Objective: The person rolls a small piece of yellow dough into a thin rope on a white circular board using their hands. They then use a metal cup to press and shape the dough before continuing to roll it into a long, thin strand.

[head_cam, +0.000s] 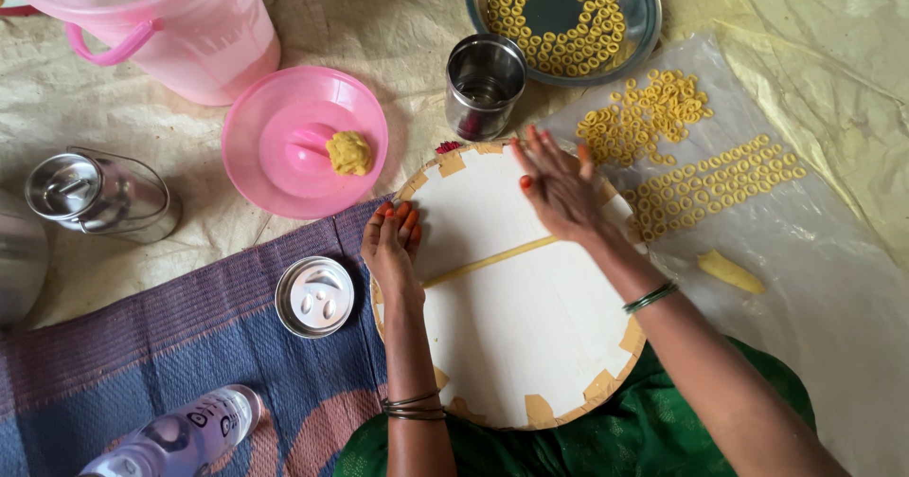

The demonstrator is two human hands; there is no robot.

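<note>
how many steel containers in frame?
4, maybe more. A bowl of yellow rings at top; a cup just below it; a lidded can at left; a small lid or tin on the mat. Another steel edge shows at far left, cut off.

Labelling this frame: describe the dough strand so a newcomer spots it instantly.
Start at the round white board in the person's lap. A thin yellow dough strand runs across its middle, from the left hand to the right hand. Unlike the yellow rings on the plastic sheet to the right, it is one long straight line.
</note>
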